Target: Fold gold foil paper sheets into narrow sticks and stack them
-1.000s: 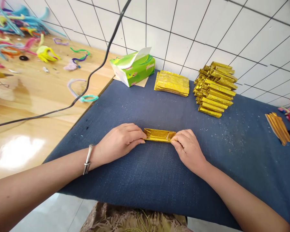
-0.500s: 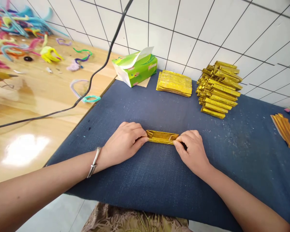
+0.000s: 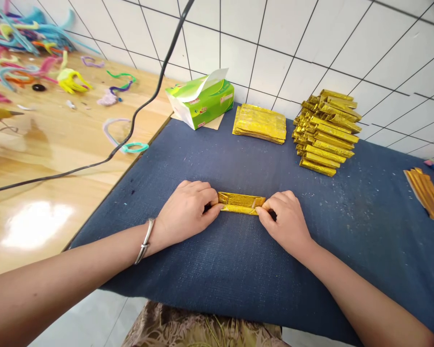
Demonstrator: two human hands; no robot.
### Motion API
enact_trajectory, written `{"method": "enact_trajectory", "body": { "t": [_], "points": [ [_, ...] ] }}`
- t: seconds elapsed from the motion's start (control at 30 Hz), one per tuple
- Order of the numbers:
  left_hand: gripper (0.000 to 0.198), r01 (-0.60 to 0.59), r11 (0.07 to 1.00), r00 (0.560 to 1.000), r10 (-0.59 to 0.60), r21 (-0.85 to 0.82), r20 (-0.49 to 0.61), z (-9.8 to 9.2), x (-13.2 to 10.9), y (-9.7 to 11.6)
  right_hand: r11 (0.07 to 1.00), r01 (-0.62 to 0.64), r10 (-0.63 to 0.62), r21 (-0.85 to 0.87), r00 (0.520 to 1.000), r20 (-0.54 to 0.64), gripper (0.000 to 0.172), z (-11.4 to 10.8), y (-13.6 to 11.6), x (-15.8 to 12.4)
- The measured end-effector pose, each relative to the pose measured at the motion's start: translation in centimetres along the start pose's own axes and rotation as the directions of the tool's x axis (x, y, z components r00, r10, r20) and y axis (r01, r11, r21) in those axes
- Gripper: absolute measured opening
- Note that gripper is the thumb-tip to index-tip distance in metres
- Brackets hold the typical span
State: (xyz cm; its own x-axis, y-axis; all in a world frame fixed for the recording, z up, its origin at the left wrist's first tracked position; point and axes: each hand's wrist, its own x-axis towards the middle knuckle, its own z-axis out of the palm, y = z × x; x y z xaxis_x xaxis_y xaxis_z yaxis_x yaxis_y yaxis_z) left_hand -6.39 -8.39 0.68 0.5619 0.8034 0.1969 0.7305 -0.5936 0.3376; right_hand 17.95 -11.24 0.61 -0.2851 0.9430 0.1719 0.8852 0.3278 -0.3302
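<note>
Gold foil paper, folded into a narrow strip, lay flat on the blue cloth that covered the counter, a little in from the near edge and about midway along it. The left hand pinched the strip's left end, thumb and fingers closed together on the foil. The right hand pinched the right end in the same way, its fingertips pressed onto the fold. Both hands rested on the cloth with the strip stretched between them. A silver bangle sat on the left wrist.

Toward the far edge of the cloth, by the tiled wall, lay a flat stack of gold sheets. Just to its right stood a taller pile of folded gold strips, laid in rows. Further along, near the cloth's right edge, lay a small loose bunch of gold strips. A green tissue box sat at the cloth's far left corner with a white tissue sticking up from it.

To the left of the cloth the bare wooden counter carried a scatter of coloured pipe cleaners near its far end. A black cable hung across that side.
</note>
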Motion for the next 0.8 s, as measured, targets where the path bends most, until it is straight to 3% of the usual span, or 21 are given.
{"method": "enact_trajectory", "body": {
  "t": [0.33, 0.5, 0.63, 0.8],
  "points": [
    [0.020, -0.014, 0.993, 1.000, 0.012, 0.117, 0.023, 0.0, -0.1, 0.5, 0.996, -0.057, 0.058, -0.063, 0.998, 0.015, 0.027, -0.1, -0.2, 0.0],
    [0.021, -0.201, 0.951, 0.980, 0.195, 0.233, 0.048, 0.2, -0.5, 0.9, 0.996, -0.081, 0.081, -0.034, 0.997, 0.006, 0.021, -0.2, -0.1, -0.2],
    [0.028, -0.409, 0.893, 0.911, 0.390, 0.186, 0.130, 0.0, -0.5, 1.0, 0.997, -0.076, 0.077, -0.025, 0.997, 0.004, 0.019, -0.1, -0.1, -0.2],
    [0.029, -0.458, 0.857, 0.884, 0.409, 0.238, 0.226, -0.6, -0.5, 1.8, 0.997, -0.072, 0.072, -0.015, 0.997, -0.015, 0.017, -0.1, -0.1, -0.4]
  ]
}}
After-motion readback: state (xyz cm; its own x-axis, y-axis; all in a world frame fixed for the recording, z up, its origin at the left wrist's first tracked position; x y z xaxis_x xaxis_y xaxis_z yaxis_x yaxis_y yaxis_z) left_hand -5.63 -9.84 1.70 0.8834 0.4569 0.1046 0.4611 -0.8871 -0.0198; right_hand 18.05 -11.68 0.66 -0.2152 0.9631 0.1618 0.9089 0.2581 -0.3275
